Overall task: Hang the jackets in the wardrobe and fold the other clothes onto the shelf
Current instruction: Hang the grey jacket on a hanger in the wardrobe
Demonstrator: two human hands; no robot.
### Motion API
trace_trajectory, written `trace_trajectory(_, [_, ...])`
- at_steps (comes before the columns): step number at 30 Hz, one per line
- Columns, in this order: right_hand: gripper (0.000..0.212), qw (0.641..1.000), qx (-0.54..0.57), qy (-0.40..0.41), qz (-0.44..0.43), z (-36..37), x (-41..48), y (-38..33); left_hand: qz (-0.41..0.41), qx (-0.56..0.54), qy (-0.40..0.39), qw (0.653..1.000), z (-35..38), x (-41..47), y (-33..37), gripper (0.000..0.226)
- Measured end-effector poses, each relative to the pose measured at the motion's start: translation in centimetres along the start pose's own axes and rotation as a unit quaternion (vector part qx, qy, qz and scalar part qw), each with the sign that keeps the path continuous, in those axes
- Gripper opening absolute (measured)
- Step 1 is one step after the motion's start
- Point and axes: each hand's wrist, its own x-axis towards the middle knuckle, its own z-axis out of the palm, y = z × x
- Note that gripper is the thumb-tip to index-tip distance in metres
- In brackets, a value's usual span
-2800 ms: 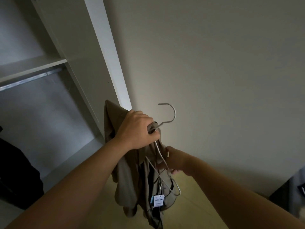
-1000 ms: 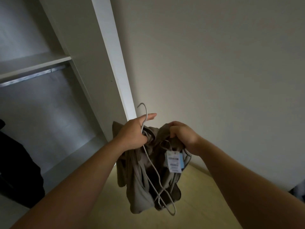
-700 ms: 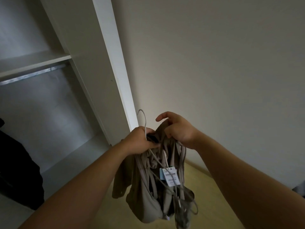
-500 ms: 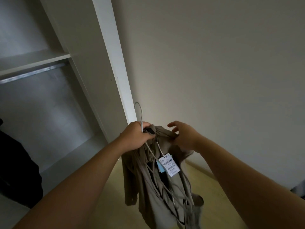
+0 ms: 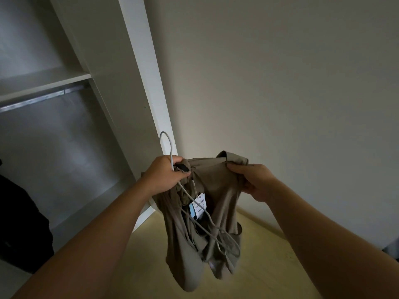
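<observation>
A beige jacket (image 5: 218,186) with a white price tag (image 5: 199,205) hangs in the air in front of me. My left hand (image 5: 165,174) grips the neck of a grey wire hanger (image 5: 169,145) together with the jacket's collar. The hanger's lower frame dangles inside the garment. My right hand (image 5: 251,180) pinches the jacket's shoulder fabric to the right and holds it spread. The open wardrobe (image 5: 138,61) stands to the left, with a metal rail (image 5: 43,99) under a white shelf (image 5: 45,82).
A dark garment (image 5: 19,223) hangs at the wardrobe's lower left. A plain wall (image 5: 280,83) fills the right side, above a yellowish floor (image 5: 269,266). A dark object (image 5: 391,249) shows at the far right edge.
My right hand has moved out to the right and pulled the jacket's shoulder wide open. The jacket, bunched earlier, now hangs spread between both hands. My left hand keeps its hold on the hanger.
</observation>
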Motion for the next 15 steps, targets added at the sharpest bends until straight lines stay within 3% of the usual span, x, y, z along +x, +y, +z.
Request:
trace_trajectory(2, [0.042, 0.998, -0.053, 0.043, -0.009, 0.1, 0.0, -0.5, -0.004, 0.001, 0.011, 1.000, -0.6, 0.2, -0.5, 0.015])
trace_trajectory(6, [0.011, 0.976, -0.190, 0.041, -0.095, 0.8, -0.4, -2.7, -0.026, 0.022, 0.031, 0.999, -2.0, 0.7, -1.4, 0.063])
trace_trajectory(9, [0.012, 0.915, -0.376, 0.072, -0.124, 0.9, -0.3, -4.8, -0.039, 0.048, 0.040, 0.997, -3.0, 0.8, -2.2, 0.074])
trace_trajectory(11, [0.016, 0.865, -0.474, 0.112, -0.124, 0.8, 0.0, -5.5, -0.051, 0.041, 0.034, 0.997, -3.3, 0.8, -2.9, 0.074])
trace_trajectory(15, [0.017, 0.820, -0.532, 0.115, -0.176, 1.7, 0.7, -6.3, -0.065, 0.026, 0.048, 0.996, -3.2, 0.9, -4.2, 0.048])
